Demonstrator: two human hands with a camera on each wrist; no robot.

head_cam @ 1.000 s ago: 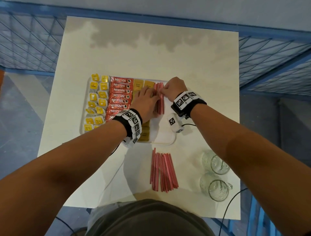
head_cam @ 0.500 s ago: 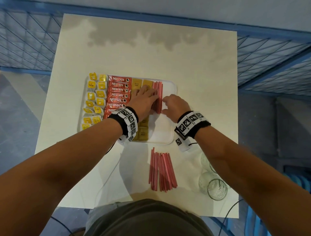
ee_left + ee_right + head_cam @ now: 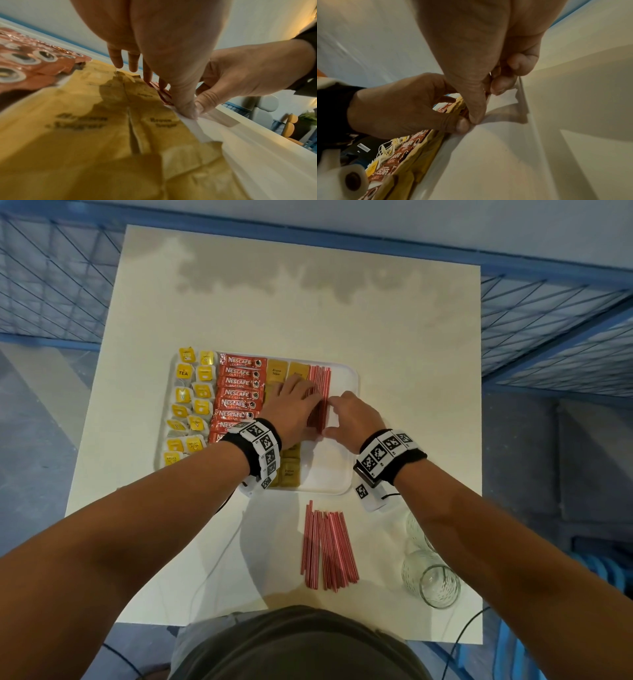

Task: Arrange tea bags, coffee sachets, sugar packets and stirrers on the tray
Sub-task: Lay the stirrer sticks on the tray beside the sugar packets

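Observation:
A white tray (image 3: 337,474) holds yellow tea bags (image 3: 190,405) on the left, then red Nescafe sachets (image 3: 239,392), brown sugar packets (image 3: 276,371) and a bundle of red stirrers (image 3: 320,386). My left hand (image 3: 306,405) lies flat with straight fingers on the sugar packets (image 3: 96,121), against the bundle's left side. My right hand (image 3: 337,416) presses curled fingertips (image 3: 498,83) on the bundle's right side. Both thumbs meet at the bundle's near end (image 3: 187,111). More red stirrers (image 3: 327,549) lie loose on the table in front of the tray.
Two clear glasses (image 3: 435,580) lie at the table's near right corner, beside my right forearm. Thin cables trail across the white table (image 3: 308,302) near its front edge. Blue mesh railing surrounds the table.
My right hand slid from the far end of the tray's stirrers toward their near end, then closed in against the bundle. The left hand stayed on the sugar packets.

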